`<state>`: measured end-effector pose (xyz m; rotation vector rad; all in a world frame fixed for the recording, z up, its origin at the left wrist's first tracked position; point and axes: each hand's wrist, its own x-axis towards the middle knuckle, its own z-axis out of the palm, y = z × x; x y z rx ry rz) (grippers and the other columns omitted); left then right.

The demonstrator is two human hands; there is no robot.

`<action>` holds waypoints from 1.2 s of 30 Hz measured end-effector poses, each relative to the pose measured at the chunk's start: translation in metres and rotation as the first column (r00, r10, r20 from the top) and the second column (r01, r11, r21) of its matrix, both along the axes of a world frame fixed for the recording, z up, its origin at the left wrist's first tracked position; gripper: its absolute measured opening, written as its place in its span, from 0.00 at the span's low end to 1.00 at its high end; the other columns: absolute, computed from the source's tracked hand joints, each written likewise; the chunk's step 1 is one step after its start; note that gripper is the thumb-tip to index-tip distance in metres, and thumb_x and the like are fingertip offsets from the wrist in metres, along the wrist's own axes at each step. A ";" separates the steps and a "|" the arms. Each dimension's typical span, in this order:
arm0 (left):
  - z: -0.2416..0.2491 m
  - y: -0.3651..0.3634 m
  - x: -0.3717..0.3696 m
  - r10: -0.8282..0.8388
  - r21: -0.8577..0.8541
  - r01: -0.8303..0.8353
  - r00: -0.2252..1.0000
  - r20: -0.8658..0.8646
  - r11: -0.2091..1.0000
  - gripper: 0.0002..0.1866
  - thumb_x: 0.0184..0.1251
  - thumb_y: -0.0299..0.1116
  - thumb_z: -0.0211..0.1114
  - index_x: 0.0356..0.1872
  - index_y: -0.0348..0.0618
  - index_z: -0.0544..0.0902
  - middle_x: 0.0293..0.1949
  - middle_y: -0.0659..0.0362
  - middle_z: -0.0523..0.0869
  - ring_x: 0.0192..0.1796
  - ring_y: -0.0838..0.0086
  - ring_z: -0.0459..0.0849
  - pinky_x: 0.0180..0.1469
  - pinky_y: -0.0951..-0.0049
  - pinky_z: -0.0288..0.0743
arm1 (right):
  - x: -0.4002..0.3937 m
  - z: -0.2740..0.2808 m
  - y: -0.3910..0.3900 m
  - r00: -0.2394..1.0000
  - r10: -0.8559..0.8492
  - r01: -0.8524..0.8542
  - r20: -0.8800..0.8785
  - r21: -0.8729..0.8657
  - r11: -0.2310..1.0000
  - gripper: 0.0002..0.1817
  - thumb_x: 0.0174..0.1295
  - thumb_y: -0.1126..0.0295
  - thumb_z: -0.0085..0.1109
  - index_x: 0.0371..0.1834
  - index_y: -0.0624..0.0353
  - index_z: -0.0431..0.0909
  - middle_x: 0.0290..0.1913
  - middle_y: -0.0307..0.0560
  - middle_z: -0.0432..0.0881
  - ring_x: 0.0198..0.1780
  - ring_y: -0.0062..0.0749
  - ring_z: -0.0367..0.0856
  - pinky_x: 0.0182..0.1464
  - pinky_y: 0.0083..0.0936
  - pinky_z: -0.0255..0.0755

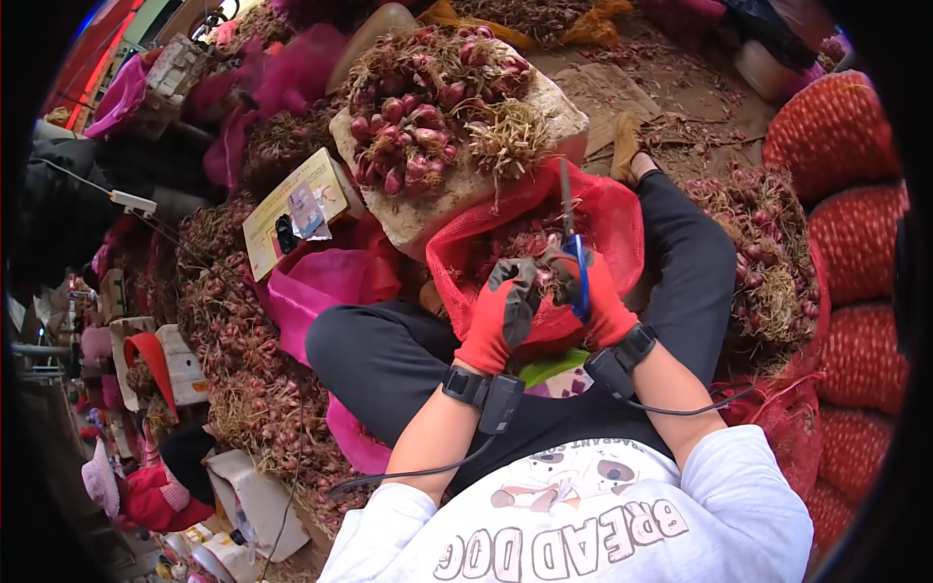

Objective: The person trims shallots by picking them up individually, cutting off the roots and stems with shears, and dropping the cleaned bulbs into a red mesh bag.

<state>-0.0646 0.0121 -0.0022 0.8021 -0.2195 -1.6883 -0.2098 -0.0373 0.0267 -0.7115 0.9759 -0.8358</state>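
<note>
My left hand (497, 313), in a red glove with dark fingertips, is closed around a small shallot (544, 279) whose fingers-side is partly hidden. My right hand (606, 299), gloved the same way, grips scissors (580, 277) by their blue handles, the metal blades pointing away from me. Both hands meet over a red mesh sack (452, 255), which lies open between my legs with loose shallots inside. Just beyond it, bunches of shallots (413, 136) with dry stems rest on a pale foam block (413, 209).
Filled red mesh sacks (844, 238) are stacked at the right. Heaps of shallots (255, 389) cover the floor on the left and another heap (763, 248) lies by my right leg. A yellow board (260, 238) carries small items. A person in red (155, 494) sits at lower left.
</note>
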 end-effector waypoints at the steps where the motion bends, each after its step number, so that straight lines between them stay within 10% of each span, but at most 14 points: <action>1: 0.002 -0.002 -0.005 0.053 0.019 -0.053 0.998 -0.038 0.998 0.03 0.69 0.29 0.57 0.40 0.47 0.76 0.36 0.67 0.78 0.39 0.80 0.78 0.41 0.78 0.74 | 0.002 -0.005 0.000 0.994 -0.090 0.089 0.058 0.020 0.996 0.09 0.62 0.64 0.60 0.36 0.59 0.77 0.21 0.32 0.72 0.18 0.16 0.69 0.18 0.17 0.64; 9: 0.024 -0.009 -0.008 0.080 0.103 -0.064 0.985 -0.155 0.993 0.09 0.69 0.31 0.58 0.48 0.48 0.76 0.40 0.65 0.80 0.45 0.77 0.79 0.48 0.74 0.75 | 0.000 -0.006 -0.007 0.981 -0.129 0.102 0.145 0.180 0.978 0.08 0.63 0.64 0.59 0.36 0.57 0.75 0.20 0.32 0.71 0.17 0.17 0.69 0.17 0.16 0.62; 15: -0.004 -0.007 -0.003 0.003 -0.055 0.000 0.998 0.060 0.998 0.12 0.67 0.27 0.57 0.51 0.44 0.75 0.42 0.62 0.81 0.44 0.78 0.80 0.47 0.79 0.75 | -0.007 -0.012 -0.008 0.987 -0.030 0.008 0.158 0.139 0.990 0.08 0.62 0.65 0.60 0.35 0.56 0.76 0.21 0.31 0.69 0.17 0.16 0.68 0.17 0.16 0.62; 17: -0.012 -0.004 0.003 0.158 -0.319 0.170 0.603 0.782 0.932 0.11 0.67 0.29 0.59 0.50 0.46 0.77 0.40 0.64 0.81 0.38 0.80 0.79 0.41 0.79 0.76 | -0.008 -0.008 -0.003 0.995 0.010 -0.024 0.099 0.143 0.989 0.08 0.62 0.65 0.61 0.35 0.56 0.76 0.21 0.31 0.69 0.17 0.15 0.67 0.19 0.17 0.62; 19: -0.009 -0.004 0.005 0.133 -0.253 0.104 0.631 0.764 0.962 0.10 0.67 0.31 0.59 0.49 0.48 0.78 0.39 0.66 0.80 0.33 0.81 0.78 0.36 0.79 0.76 | -0.006 -0.004 0.000 1.000 0.009 -0.009 -0.005 0.114 0.993 0.08 0.61 0.65 0.62 0.35 0.56 0.77 0.21 0.31 0.69 0.17 0.14 0.66 0.20 0.17 0.62; 21: -0.005 -0.006 0.001 0.074 0.206 -0.059 0.995 -0.067 0.977 0.10 0.68 0.31 0.59 0.48 0.48 0.79 0.39 0.66 0.80 0.32 0.81 0.78 0.33 0.80 0.75 | -0.009 0.000 -0.006 0.985 0.073 -0.077 -0.155 -0.016 0.997 0.08 0.61 0.65 0.62 0.36 0.57 0.77 0.21 0.30 0.69 0.18 0.12 0.64 0.20 0.16 0.59; 23: -0.006 -0.008 0.005 0.248 -0.265 -0.079 0.671 0.699 0.961 0.10 0.69 0.32 0.58 0.49 0.48 0.79 0.41 0.67 0.80 0.32 0.82 0.77 0.33 0.80 0.74 | -0.019 0.003 -0.009 0.953 0.142 -0.179 -0.268 -0.118 0.977 0.08 0.60 0.65 0.62 0.35 0.57 0.77 0.20 0.29 0.69 0.18 0.10 0.62 0.21 0.15 0.56; 25: -0.002 -0.011 0.011 0.213 0.010 -0.218 0.960 0.182 0.976 0.11 0.70 0.34 0.58 0.51 0.46 0.78 0.44 0.67 0.80 0.36 0.84 0.77 0.36 0.80 0.75 | -0.033 0.008 -0.009 0.907 0.241 -0.317 -0.345 -0.185 0.930 0.09 0.60 0.64 0.63 0.33 0.57 0.77 0.19 0.27 0.67 0.19 0.09 0.59 0.20 0.14 0.52; 29: -0.015 -0.014 0.026 0.260 -0.068 -0.255 0.962 0.081 0.964 0.11 0.68 0.29 0.58 0.50 0.44 0.79 0.46 0.66 0.80 0.42 0.82 0.79 0.46 0.80 0.74 | -0.052 0.034 0.011 0.834 0.550 -0.551 0.031 0.068 0.832 0.12 0.62 0.59 0.60 0.32 0.57 0.77 0.19 0.27 0.68 0.19 0.09 0.63 0.21 0.13 0.55; 32: 0.000 -0.012 0.028 0.261 -0.013 -0.261 0.963 0.071 0.965 0.09 0.67 0.27 0.58 0.47 0.44 0.79 0.46 0.66 0.82 0.43 0.82 0.79 0.46 0.80 0.74 | -0.052 0.034 0.026 0.688 0.507 -0.588 -0.519 0.011 0.809 0.16 0.61 0.57 0.61 0.26 0.59 0.78 0.21 0.29 0.71 0.22 0.12 0.66 0.24 0.19 0.60; 36: -0.004 -0.012 0.029 0.257 0.003 -0.259 0.960 0.112 0.966 0.08 0.67 0.32 0.60 0.45 0.47 0.79 0.41 0.67 0.81 0.40 0.82 0.79 0.41 0.81 0.74 | -0.055 0.032 0.027 0.676 0.547 -0.620 -0.493 0.021 0.785 0.15 0.60 0.57 0.61 0.30 0.59 0.81 0.21 0.31 0.71 0.22 0.12 0.65 0.24 0.17 0.59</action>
